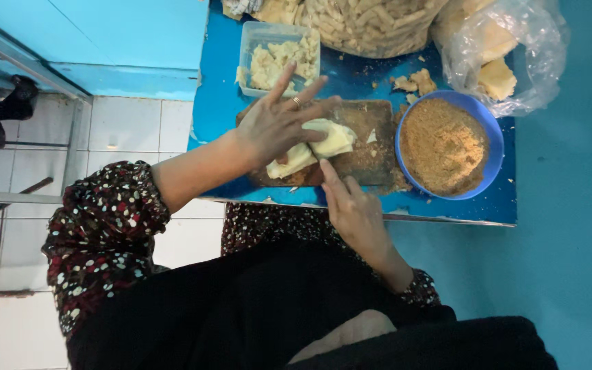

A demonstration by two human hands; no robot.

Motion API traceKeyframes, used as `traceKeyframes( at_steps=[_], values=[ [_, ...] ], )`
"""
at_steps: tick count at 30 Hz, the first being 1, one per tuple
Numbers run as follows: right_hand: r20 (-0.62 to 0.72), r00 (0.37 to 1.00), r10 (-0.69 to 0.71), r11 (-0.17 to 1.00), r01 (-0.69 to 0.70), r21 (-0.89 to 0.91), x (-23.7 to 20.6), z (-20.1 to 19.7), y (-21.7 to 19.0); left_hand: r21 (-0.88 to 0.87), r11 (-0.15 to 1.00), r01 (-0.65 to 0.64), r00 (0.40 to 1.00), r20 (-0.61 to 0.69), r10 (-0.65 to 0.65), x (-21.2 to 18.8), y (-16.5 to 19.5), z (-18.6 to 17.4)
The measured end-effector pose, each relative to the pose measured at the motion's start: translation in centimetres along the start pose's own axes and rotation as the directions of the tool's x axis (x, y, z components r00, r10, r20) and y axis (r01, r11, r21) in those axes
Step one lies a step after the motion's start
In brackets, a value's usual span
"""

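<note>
Our left hand (279,123) lies spread on pale dough (313,146) on the wooden board (371,144); our right hand (354,209) touches its near edge with fingers straight.

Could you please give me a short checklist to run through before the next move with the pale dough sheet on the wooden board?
1. Dough sheet lies on the wooden board: ok.
2. Left hand rests flat on the sheet, fingers spread: ok.
3. Right hand touches the sheet's near edge with a fingertip: ok.
4. Blue bowl of brown crumbs stands just beside the board, within reach: ok.
5. Filling inside the sheet: cannot tell, the left hand covers it.
6. Board's surface is littered with crumbs: not ok.
</note>
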State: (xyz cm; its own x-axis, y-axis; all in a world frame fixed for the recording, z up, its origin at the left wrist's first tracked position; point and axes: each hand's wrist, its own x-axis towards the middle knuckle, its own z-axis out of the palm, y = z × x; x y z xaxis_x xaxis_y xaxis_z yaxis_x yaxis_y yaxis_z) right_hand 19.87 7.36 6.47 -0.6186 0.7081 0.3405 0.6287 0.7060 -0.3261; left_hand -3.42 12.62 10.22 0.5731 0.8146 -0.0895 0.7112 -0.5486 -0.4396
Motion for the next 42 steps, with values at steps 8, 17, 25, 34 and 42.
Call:
traceKeyframes(
  at_steps=[8,17,25,34,42],
  values=[
    [-0.036,0.998,0.053,0.999,-0.053,0.011,-3.2,-0.7,-0.5,-0.021,0.998,0.051,0.998,-0.043,-0.052,-0.3,0.1,0.0],
    [-0.040,0.999,0.024,0.998,-0.026,-0.049,1.1,2.1,0.2,0.035,0.998,0.061,0.998,-0.028,-0.060,0.1,0.3,0.8],
    [-0.038,0.998,0.049,0.998,-0.051,-0.045,-3.7,-1.0,-0.3,0.023,0.995,0.095,0.995,0.006,-0.095,-0.1,0.6,1.1],
    [-0.087,0.994,0.065,0.997,-0.068,-0.027,-0.1,2.6,0.5,0.079,0.987,0.139,0.968,-0.219,-0.119,0.3,0.8,3.9],
    [-0.054,0.997,0.062,0.996,-0.065,-0.063,-3.4,1.2,0.4,0.075,0.986,0.152,0.982,-0.127,-0.142,0.5,0.3,3.0]
  ],
)
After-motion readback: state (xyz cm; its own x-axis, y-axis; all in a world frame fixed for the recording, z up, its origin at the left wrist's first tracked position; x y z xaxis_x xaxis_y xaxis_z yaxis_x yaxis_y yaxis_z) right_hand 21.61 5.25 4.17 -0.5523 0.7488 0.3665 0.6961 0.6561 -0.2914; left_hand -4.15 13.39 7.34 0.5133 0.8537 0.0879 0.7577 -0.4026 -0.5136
